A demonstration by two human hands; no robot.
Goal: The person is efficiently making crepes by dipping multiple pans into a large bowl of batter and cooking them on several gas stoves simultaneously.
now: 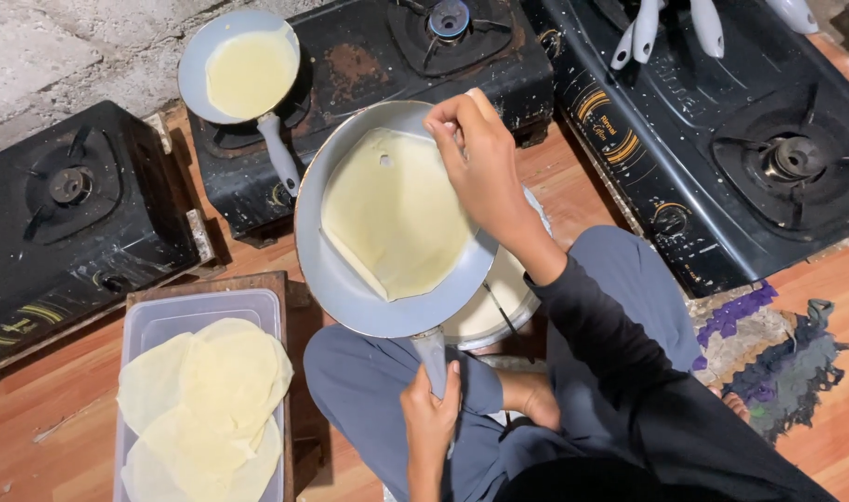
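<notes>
Wooden flooring (62, 409) runs under three black gas stoves, one at the left edge (66, 214), one at the top centre (397, 65) and one at the upper right (741, 139). At the frame's centre the person, seated with grey-trousered knees drawn in, holds a grey frying pan (336, 270) tilted over a white bowl (499, 311). The left hand (431, 418), low in the centre, comes up from the bottom edge and is clenched around the pan's handle (434, 358). The right arm, in a dark sleeve, reaches up from the lower right, wrist bent; the right hand (480, 153) has fingertips pinched together on the upper right edge of the thin pale crepe (392, 214) lying in the pan. At the lower left a clear plastic tray (141, 321) holds a stack of finished crepes (206, 409). At the upper left a smaller pan (194, 70) with pale batter (250, 72) sits on the top-centre stove.
</notes>
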